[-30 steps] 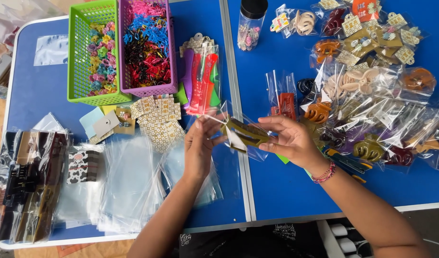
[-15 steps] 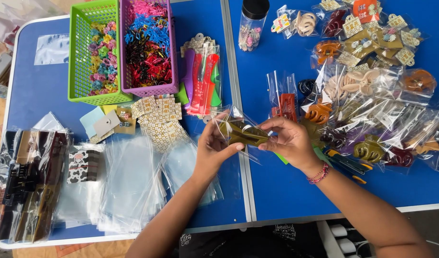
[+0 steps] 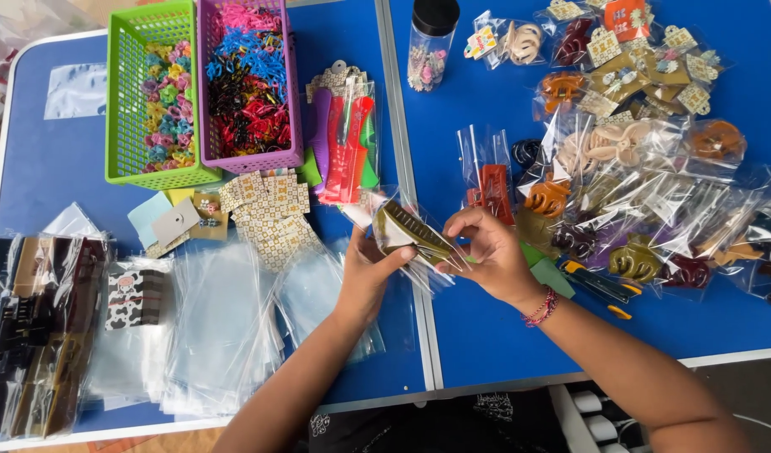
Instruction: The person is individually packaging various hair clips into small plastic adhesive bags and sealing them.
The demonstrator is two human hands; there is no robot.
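Both hands meet over the middle of the blue folding table (image 3: 58, 168): the left hand (image 3: 367, 270) pinches a clear plastic sleeve holding an olive-green hair claw clip (image 3: 409, 235) from below, while the right hand (image 3: 484, 250) pinches the sleeve's other end, beside stacked clear bags (image 3: 222, 327).

1. One view only: the camera sits on my head, so there is no overlap with any other view.
2. It faces steeply down onto the blue desk (image 3: 486, 335).
3. Close range: my forearms enter from the bottom edge, and the desk fills nearly the whole frame.
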